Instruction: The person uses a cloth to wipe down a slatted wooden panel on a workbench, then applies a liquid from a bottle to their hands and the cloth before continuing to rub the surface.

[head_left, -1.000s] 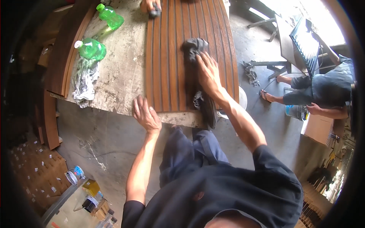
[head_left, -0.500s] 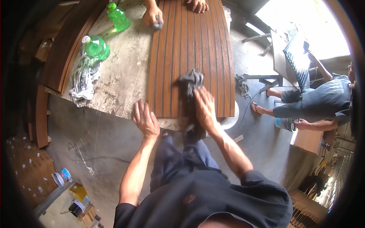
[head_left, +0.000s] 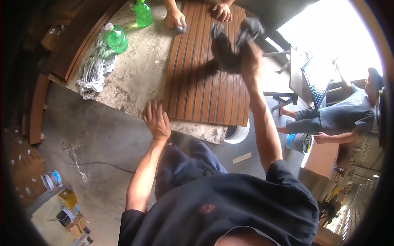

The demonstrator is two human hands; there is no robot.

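A brown grooved wooden panel (head_left: 201, 96) lies on the worn, stained worktable (head_left: 139, 74). My right hand (head_left: 250, 61) is closed on a dark grey cloth (head_left: 225, 51), which hangs loose and blurred above the panel's right side. By the panel's near left corner, my left hand (head_left: 157, 122) rests with its fingers extended, holding nothing. At the far end, a co-worker's hand (head_left: 174, 18) grips a small dark thing at the panel's left edge. The co-worker's other hand (head_left: 223, 12) lies on the panel.
Two green bottles (head_left: 116, 40) and a crumpled pale rag (head_left: 97, 71) occupy the table's left part. Long brown boards (head_left: 78, 41) line its left edge. A white tub (head_left: 239, 136) is under the near right corner. Another person (head_left: 342, 108) is at the right, near a bucket (head_left: 298, 142).
My right hand has lifted the cloth from the panel's near part and swung it away and to the right. My left hand stays by the near left corner.
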